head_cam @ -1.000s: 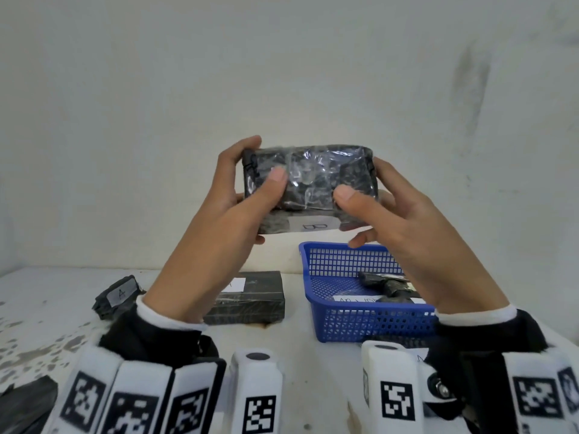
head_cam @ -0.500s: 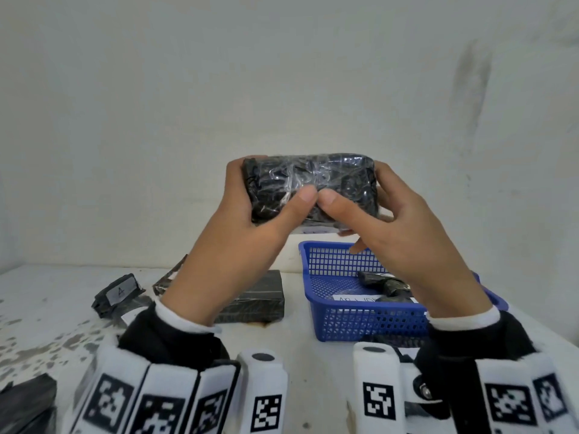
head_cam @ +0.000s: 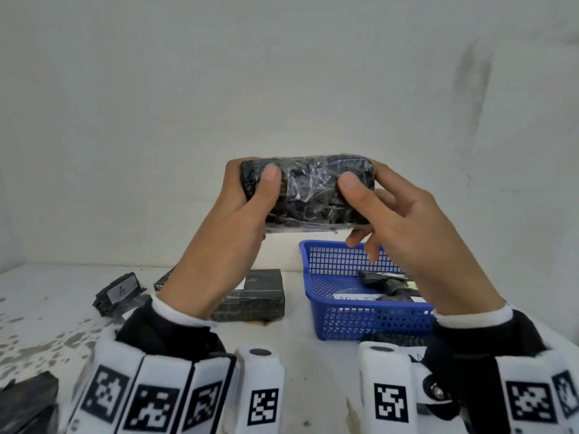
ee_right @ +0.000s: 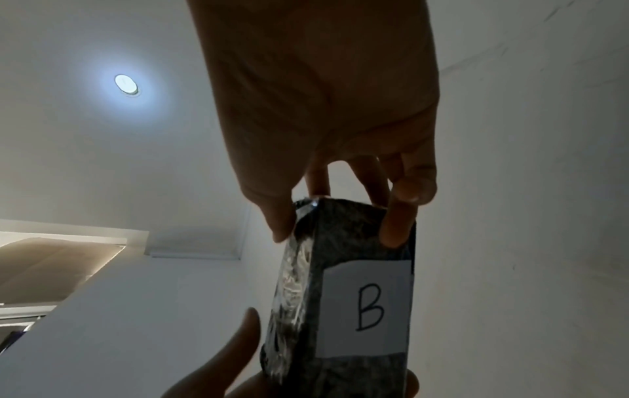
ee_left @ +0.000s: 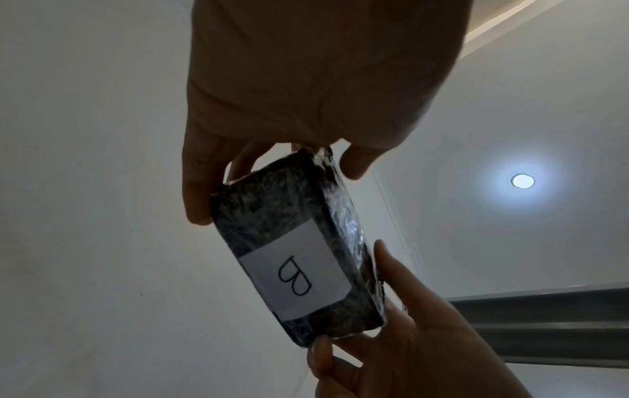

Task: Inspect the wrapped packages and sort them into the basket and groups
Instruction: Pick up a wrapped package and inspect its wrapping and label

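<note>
Head view: the left hand (head_cam: 232,214) and right hand (head_cam: 404,220) grip the ends of a black block-shaped package wrapped in clear film (head_cam: 308,192), raised above the white surface (head_cam: 313,346), long axis running left to right, above the blue plastic mesh basket (head_cam: 354,321).

Left wrist view: its white paper label marked B (ee_left: 295,272) faces down.

Right wrist view: fingers (ee_right: 396,223) curl onto the labelled face.

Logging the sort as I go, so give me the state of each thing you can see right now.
Held package: lifted, wrapped, labelled B underneath.
Left hand: grips its left end.
Right hand: grips its right end.
Blue basket: on table, holds wrapped packages.
Package labelled A: lying on table.
</note>
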`<state>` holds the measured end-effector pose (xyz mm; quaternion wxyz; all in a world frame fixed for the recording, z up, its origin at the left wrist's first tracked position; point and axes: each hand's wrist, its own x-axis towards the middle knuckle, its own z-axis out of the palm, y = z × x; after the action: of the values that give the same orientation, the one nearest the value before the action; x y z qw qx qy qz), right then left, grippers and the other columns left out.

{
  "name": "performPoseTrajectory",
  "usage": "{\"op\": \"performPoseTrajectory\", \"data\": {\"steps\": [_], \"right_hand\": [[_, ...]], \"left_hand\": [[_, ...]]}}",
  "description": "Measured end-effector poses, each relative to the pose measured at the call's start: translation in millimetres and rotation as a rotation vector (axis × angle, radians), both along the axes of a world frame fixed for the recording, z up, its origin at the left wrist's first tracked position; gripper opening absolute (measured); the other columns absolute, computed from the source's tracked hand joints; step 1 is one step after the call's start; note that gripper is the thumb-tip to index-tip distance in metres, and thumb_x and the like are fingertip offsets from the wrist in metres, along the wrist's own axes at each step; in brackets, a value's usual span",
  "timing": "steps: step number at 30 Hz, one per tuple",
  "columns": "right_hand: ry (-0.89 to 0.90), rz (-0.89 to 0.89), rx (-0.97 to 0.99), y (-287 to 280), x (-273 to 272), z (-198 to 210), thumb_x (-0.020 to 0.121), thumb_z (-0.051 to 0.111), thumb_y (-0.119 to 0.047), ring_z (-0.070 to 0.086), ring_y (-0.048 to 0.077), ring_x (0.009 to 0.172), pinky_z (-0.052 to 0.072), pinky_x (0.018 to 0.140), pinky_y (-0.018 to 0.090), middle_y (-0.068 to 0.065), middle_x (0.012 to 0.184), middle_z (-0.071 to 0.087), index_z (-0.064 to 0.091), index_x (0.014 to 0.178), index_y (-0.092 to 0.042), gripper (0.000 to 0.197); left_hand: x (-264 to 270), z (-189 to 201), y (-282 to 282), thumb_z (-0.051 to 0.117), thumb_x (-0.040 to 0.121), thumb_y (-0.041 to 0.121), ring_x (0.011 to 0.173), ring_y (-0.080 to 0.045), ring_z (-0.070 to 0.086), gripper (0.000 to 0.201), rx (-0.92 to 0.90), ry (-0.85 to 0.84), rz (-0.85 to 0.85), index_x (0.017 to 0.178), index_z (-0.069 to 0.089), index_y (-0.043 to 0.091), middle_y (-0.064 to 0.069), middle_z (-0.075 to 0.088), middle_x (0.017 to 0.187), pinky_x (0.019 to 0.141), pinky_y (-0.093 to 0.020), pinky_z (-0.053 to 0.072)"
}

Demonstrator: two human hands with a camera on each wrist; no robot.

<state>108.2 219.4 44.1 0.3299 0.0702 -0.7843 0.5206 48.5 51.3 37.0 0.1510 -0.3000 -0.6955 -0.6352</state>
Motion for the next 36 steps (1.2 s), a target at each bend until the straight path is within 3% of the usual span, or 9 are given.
{"op": "performPoseTrajectory", "data": {"steps": [4,10,14,18,23,26,29,31,36], "right_hand": [[-0.013,-0.024,-0.012,1.3,-0.4,0.5,0.088,0.056,-0.057,0.069,0.019,0.055,0.045,0.045,0.023,-0.009,0.093,0.073,0.066,0.111,-0.039,0.031],[-0.033,-0.024,0.01,-0.5,-2.3,-0.3,0.079,0.057,-0.066,0.066,0.024,0.046,0.043,0.042,0.023,0.011,0.083,0.067,0.062,0.091,-0.037,0.032],[-0.015,-0.029,0.025,-2.4,-2.7,-0.9,0.066,0.059,-0.068,0.064,0.02,0.044,0.042,0.04,0.016,0.003,0.085,0.071,0.061,0.097,-0.036,0.044],[-0.001,-0.023,0.044,-2.4,-2.3,-1.9,0.071,0.067,-0.061,0.065,0.012,0.052,0.043,0.042,0.014,0.0,0.094,0.072,0.061,0.099,-0.037,0.037],[0.026,-0.01,0.094,0.1,-0.9,-2.6,0.07,0.069,-0.06,0.069,0.024,0.066,0.048,0.055,0.022,-0.014,0.105,0.07,0.058,0.105,-0.046,0.039],[0.061,0.035,0.087,0.8,3.7,-1.0,0.072,0.065,-0.058,0.061,0.014,0.067,0.053,0.064,0.024,-0.021,0.11,0.066,0.058,0.116,-0.049,0.046],[0.086,0.059,0.044,4.8,0.6,-1.2,0.073,0.07,-0.061,0.067,0.002,0.097,0.057,0.09,0.04,-0.013,0.14,0.055,0.044,0.135,-0.056,0.067],[0.065,0.081,-0.027,8.0,-3.3,-2.1,0.07,0.08,-0.058,0.068,0.0,0.103,0.052,0.101,0.044,-0.002,0.14,0.057,0.039,0.142,-0.053,0.083],[0.0,0.092,-0.029,4.5,-5.3,-2.9,0.074,0.072,-0.051,0.075,0.017,0.088,0.058,0.084,0.039,-0.005,0.115,0.071,0.041,0.142,-0.048,0.075]], "left_hand": [[1.8,0.0,0.7,0.043,0.085,0.066,0.089,-0.028,0.061,0.026,0.032,-0.017,-0.001,0.094,0.049,0.042,0.016,0.055,0.076,0.092,-0.054,0.051],[2.6,-0.5,1.7,0.046,0.086,0.064,0.092,-0.007,0.065,0.032,0.01,0.004,0.025,0.1,0.05,0.036,0.024,0.064,0.084,0.096,-0.043,0.049],[7.4,-0.2,1.5,0.051,0.079,0.062,0.09,-0.005,0.065,0.039,0.013,0.01,0.001,0.103,0.051,0.031,0.015,0.065,0.09,0.09,-0.034,0.05],[8.0,-0.8,2.9,0.054,0.07,0.062,0.084,0.007,0.065,0.047,0.009,0.008,-0.006,0.105,0.05,0.032,0.025,0.068,0.088,0.076,-0.021,0.048],[4.1,-2.3,1.5,0.032,0.075,0.086,0.091,-0.011,0.068,0.069,-0.098,-0.075,0.024,0.13,0.035,0.045,0.017,0.061,0.097,0.09,-0.041,0.052],[2.4,-0.7,-0.3,0.05,0.08,0.075,0.081,-0.021,0.07,0.073,-0.075,-0.088,0.003,0.14,0.034,0.038,0.007,0.064,0.109,0.078,-0.041,0.054],[-0.4,-0.2,-3.4,0.061,0.061,0.068,0.087,-0.015,0.07,0.088,-0.017,-0.071,-0.037,0.139,0.04,0.035,0.002,0.061,0.126,0.09,-0.045,0.053],[-1.5,-0.3,-4.8,0.064,0.054,0.064,0.1,-0.016,0.069,0.092,0.028,-0.061,-0.071,0.138,0.042,0.034,-0.001,0.064,0.125,0.095,-0.048,0.051],[-5.2,-0.1,-5.7,0.066,0.069,0.048,0.092,-0.013,0.069,0.072,0.062,-0.046,-0.107,0.136,0.04,0.043,0.006,0.075,0.096,0.099,-0.043,0.045]]}}
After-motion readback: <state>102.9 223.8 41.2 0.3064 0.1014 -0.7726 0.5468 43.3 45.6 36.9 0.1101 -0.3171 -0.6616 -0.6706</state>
